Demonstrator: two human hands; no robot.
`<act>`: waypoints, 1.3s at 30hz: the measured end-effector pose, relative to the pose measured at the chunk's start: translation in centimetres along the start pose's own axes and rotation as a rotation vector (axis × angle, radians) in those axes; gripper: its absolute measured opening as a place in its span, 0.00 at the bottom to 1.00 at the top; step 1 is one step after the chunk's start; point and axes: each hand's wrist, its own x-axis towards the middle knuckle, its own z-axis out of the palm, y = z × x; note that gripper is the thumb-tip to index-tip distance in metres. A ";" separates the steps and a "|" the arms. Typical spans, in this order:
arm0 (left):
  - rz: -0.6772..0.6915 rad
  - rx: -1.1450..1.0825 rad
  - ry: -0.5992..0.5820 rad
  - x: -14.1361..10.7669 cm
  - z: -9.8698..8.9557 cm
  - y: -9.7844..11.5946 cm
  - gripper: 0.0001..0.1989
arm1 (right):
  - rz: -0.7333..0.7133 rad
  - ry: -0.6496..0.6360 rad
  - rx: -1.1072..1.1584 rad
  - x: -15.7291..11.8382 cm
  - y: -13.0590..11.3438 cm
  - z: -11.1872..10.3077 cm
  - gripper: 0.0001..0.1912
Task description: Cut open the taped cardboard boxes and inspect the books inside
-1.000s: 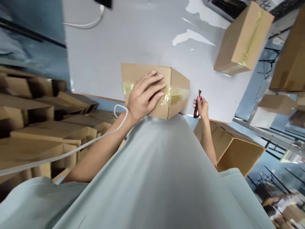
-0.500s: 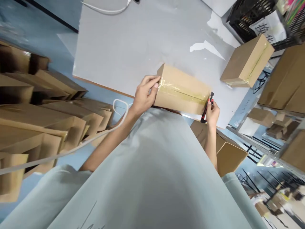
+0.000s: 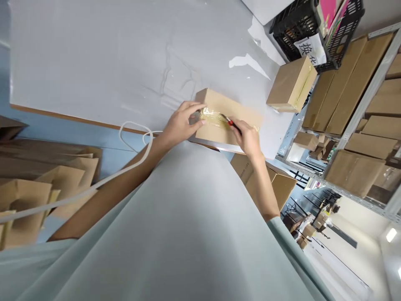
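A small cardboard box (image 3: 219, 136) lies near the table's front edge, with shiny yellowish tape (image 3: 211, 113) along its upper face. My left hand (image 3: 184, 122) holds the box at its left end, thumb and fingertips against the edge with a gap between them. Wrapped in my right hand (image 3: 248, 137) is a red and black utility knife (image 3: 231, 122). Its tip points left and meets the tape near the middle of the box. My right fingers cover most of the handle, and the hand hides part of the box's right side.
Another taped cardboard box (image 3: 288, 83) stands on the grey table (image 3: 109, 62) to the right. Behind it is a black plastic crate (image 3: 297, 33) with a paper sign. A white cable (image 3: 103, 182) loops past my left arm. Cardboard boxes fill the floor at left and a metal shelf (image 3: 351, 121) at right.
My right hand has brought the knife from the box's right end leftward onto the tape. My left hand stays at the left end. The view has swung to the right.
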 end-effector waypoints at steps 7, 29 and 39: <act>-0.021 -0.041 -0.042 0.4 -0.3 -0.5 0.30 | -0.091 -0.233 -0.380 2.7 -4.5 -0.6 0.32; -0.014 -0.128 0.002 0.6 0.6 -2.1 0.30 | -0.087 -0.300 -0.554 3.0 -9.1 -1.4 0.37; -0.008 -0.100 0.030 0.2 0.7 -2.6 0.43 | 0.068 -0.346 -0.629 0.5 1.3 -2.8 0.30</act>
